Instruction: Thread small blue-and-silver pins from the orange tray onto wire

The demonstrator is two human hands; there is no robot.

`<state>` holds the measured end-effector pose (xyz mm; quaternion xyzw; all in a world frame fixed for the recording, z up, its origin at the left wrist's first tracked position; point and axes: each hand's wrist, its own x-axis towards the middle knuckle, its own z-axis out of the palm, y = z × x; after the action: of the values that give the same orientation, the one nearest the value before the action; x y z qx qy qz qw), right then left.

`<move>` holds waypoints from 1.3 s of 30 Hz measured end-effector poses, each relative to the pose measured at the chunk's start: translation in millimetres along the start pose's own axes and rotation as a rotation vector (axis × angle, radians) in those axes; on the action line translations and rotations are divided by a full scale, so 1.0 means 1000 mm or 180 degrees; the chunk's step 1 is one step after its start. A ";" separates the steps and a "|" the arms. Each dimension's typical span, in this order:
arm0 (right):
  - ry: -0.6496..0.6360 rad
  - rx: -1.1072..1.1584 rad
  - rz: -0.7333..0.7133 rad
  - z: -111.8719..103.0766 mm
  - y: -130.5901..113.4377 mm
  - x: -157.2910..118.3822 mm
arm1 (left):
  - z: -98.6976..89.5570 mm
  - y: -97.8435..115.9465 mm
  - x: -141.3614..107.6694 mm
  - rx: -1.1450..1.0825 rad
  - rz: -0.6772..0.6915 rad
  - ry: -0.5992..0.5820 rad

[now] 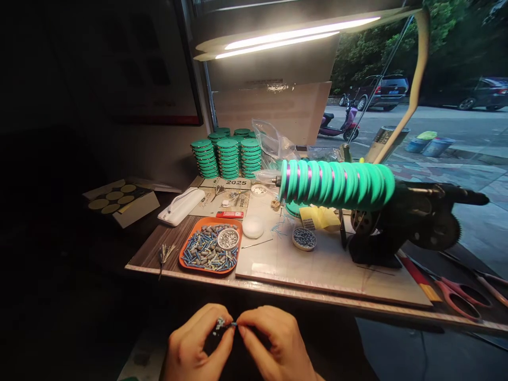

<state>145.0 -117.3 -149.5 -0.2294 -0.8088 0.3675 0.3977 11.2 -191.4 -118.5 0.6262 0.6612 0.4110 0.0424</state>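
Observation:
My left hand (201, 341) and my right hand (273, 338) meet in front of the table's edge, below the tray. Both are closed in a pinch, thumb against forefinger. Between the fingertips is a small dark blue piece (234, 324), gripped from either side and too small to name exactly. A cluster of tiny pale grey bits (219, 324) shows inside the curl of my left hand. Just beyond the hands stands an orange tray (183, 263) of blue sticks and grey oval pieces, with a small dish of silvery bits (228, 239) in it.
A winding machine (377, 238) carries a row of green spools (337, 182). Scissors (460, 299) lie at the right edge. A round dish of grey beads (304, 239) sits on the white board (278, 270). Stacked green spools (228, 159) stand behind; a lamp (293, 37) hangs overhead.

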 end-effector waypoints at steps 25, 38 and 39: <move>-0.0560 0.0095 0.0432 0.000 0.001 -0.001 | -0.020 -0.005 0.003 -0.0216 -0.0504 -0.0960; -0.0777 0.0481 0.0399 -0.004 -0.006 0.004 | -0.022 -0.004 -0.004 -0.1231 -0.1388 -0.1145; -0.0819 0.0578 0.0483 -0.005 -0.008 0.004 | -0.022 -0.004 -0.005 -0.1494 -0.1520 -0.1117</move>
<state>145.8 -117.2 -139.6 -0.2040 -0.7968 0.4943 0.2812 -3.2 -205.6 -108.9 0.4885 0.6591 0.4163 0.3919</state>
